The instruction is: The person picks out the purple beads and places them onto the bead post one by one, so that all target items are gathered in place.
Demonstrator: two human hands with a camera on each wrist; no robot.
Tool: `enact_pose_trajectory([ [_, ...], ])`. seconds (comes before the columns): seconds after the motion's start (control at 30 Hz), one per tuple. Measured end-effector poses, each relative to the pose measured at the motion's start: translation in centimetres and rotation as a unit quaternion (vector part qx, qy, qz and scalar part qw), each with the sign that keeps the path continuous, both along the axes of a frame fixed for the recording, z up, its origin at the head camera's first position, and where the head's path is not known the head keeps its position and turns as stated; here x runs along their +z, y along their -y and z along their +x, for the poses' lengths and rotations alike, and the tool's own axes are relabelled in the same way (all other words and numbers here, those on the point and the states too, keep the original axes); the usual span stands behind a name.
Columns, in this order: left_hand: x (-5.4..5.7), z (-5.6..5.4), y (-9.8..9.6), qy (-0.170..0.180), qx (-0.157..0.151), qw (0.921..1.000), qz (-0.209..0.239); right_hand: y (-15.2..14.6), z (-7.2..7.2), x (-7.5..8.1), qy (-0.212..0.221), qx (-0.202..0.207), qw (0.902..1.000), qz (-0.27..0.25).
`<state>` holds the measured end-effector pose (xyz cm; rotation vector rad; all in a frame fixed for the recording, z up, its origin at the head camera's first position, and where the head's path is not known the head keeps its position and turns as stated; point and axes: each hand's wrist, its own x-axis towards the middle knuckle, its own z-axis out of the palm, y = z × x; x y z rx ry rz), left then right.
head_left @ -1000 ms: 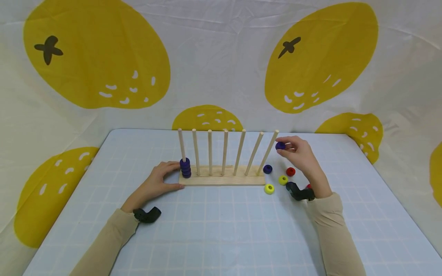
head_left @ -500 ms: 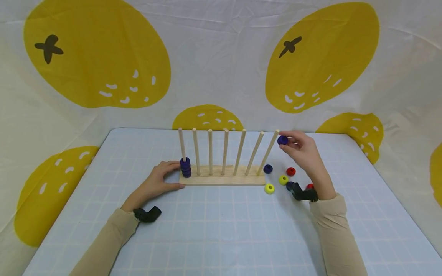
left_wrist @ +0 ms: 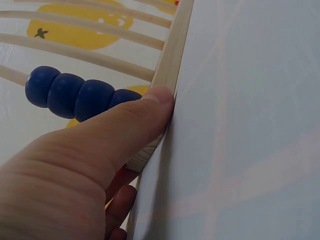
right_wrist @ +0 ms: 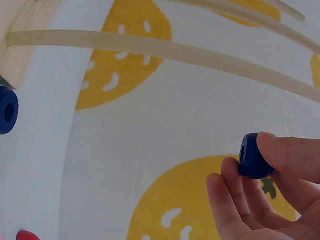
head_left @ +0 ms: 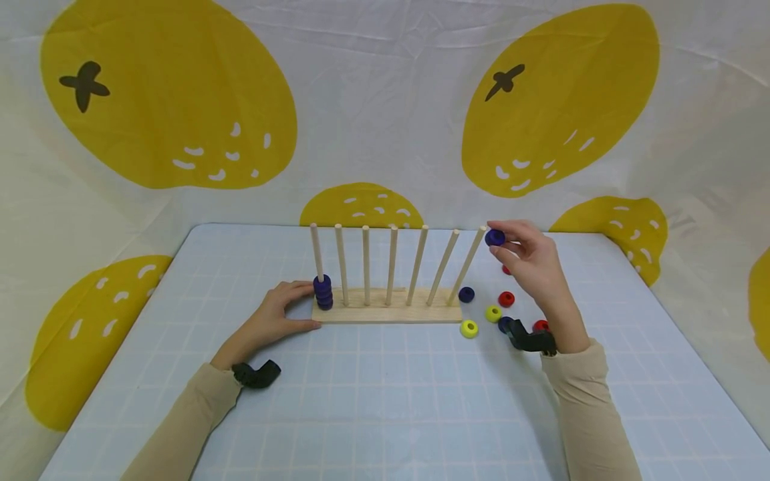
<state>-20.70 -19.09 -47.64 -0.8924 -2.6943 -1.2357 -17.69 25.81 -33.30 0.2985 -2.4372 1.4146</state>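
Note:
A wooden peg rack (head_left: 385, 314) with several upright pegs stands on the table, and blue beads (head_left: 323, 292) are stacked on its leftmost peg. My left hand (head_left: 279, 312) grips the rack's left end, the thumb on the front edge of the base and the other fingers behind it. Beside the top of the rightmost peg (head_left: 468, 266), my right hand (head_left: 532, 257) pinches a blue bead (head_left: 495, 238) between thumb and fingers. In the right wrist view this held bead (right_wrist: 254, 159) has its hole turned sideways, apart from the peg.
Loose beads lie right of the rack: a blue bead (head_left: 466, 294) near the base's corner, yellow beads (head_left: 469, 329), and red beads (head_left: 506, 298). Another blue bead (head_left: 504, 325) is partly behind the right wrist camera (head_left: 528, 337). A fruit-print cloth (head_left: 385, 120) hangs behind the table.
My right hand has risen and moved slightly right with the blue bead, uncovering a red bead beneath it. My left hand and the rack have stayed put.

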Motion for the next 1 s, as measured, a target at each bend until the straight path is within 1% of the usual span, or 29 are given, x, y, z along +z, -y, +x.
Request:
enact_pose_trajectory([
  [0.17, 0.0, 0.0, 0.0, -0.003, -0.003, 1.0000, 0.003, 0.2, 0.3, 0.4, -0.019, -0.003, 0.9998, -0.006],
  [0.37, 0.1, 0.1, -0.1, 0.005, 0.002, 1.0000, 0.000, 0.4, 0.6, 0.9, -0.050, -0.018, 0.9986, 0.005],
  [0.47, 0.2, 0.1, -0.1, 0.008, 0.005, 1.0000, -0.002, 0.6, 0.9, 1.3, -0.065, -0.023, 0.9976, -0.001],
  [0.63, 0.2, 0.1, -0.1, 0.009, 0.007, 0.9999, -0.006, 0.9, 1.2, 1.9, -0.088, -0.023, 0.9958, -0.013],
  [1.0, 0.2, 0.1, -0.1, 0.016, 0.007, 0.9998, -0.004, 1.8, 2.1, 3.3, -0.121, -0.011, 0.9916, -0.043],
])
